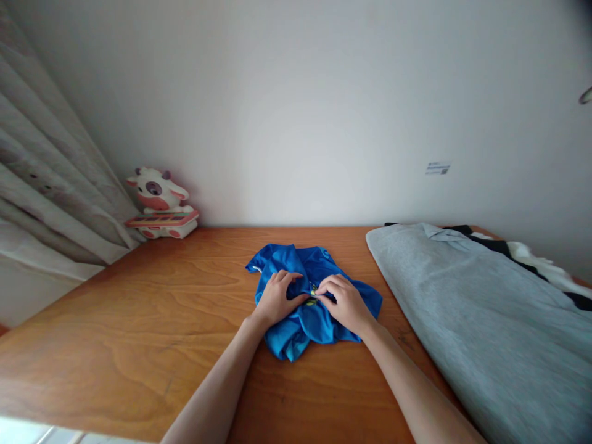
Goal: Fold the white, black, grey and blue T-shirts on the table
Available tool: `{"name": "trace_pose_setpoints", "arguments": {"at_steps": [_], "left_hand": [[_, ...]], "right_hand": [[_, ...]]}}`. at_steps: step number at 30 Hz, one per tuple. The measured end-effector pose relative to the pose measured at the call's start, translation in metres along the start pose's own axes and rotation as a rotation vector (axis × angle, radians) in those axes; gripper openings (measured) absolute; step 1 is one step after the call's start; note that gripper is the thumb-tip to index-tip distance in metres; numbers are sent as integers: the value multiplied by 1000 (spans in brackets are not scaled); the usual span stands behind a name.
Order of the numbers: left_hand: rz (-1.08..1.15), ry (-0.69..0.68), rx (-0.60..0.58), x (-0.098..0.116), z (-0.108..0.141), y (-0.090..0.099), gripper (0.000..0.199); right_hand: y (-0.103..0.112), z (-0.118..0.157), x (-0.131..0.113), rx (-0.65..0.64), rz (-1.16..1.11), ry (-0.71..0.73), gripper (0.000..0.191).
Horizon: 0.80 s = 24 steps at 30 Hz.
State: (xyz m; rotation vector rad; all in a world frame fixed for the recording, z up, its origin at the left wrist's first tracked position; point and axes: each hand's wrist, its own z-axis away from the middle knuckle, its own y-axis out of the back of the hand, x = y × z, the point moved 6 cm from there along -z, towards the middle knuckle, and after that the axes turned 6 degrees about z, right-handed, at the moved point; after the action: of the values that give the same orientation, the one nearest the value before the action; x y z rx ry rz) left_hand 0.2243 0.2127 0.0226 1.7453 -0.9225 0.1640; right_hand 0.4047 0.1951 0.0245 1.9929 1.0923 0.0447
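A crumpled, shiny blue shirt [319,324] lies on the wooden tabletop in front of me, with a small yellow-green print near its middle. My left hand [280,296] rests on its left part, thumb and fingers curved around a bunch of the cloth. From the right, my right hand [345,300] pinches the fabric beside the print, thumb against fingers. The fingertips of both hands come close together over the print. Some fingertips are hidden in the folds.
A grey cloth [453,296] covers the right side of the wooden table [161,320], black and white fabric showing behind it. At the back left stands a cow-shaped toy keyboard [161,206] beside a pale curtain [50,160]. A wall [296,123] closes off the far edge.
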Motion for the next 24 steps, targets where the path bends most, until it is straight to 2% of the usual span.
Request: {"name": "trace_pose_setpoints", "arguments": {"at_steps": [7,9,10,13,15,17,20,22,24], "left_hand": [[-188,316,35,-20,7,-1,87],[-218,355,18,-21,8,1,84],[-227,363,13,-21,8,2,76],[-203,323,-7,-20,5,5,40],[-134,281,-20,-19,2,6,30],[-35,259,2,-19,0,7,33],[124,193,88,-12,-1,8,39],[211,98,120,1,0,7,42],[254,-22,85,17,2,2,43]], "right_hand": [[12,0,-1,146,-38,-19,6],[15,1,-1,199,-33,-32,3],[17,2,-1,225,-27,-36,2],[19,4,-1,281,-14,-49,3],[18,4,0,296,-22,-58,6],[16,4,0,271,-44,-68,12],[7,3,-2,142,-76,-93,31],[-1,4,-3,34,-75,-122,58],[-8,5,-2,-46,-59,-142,85]]}}
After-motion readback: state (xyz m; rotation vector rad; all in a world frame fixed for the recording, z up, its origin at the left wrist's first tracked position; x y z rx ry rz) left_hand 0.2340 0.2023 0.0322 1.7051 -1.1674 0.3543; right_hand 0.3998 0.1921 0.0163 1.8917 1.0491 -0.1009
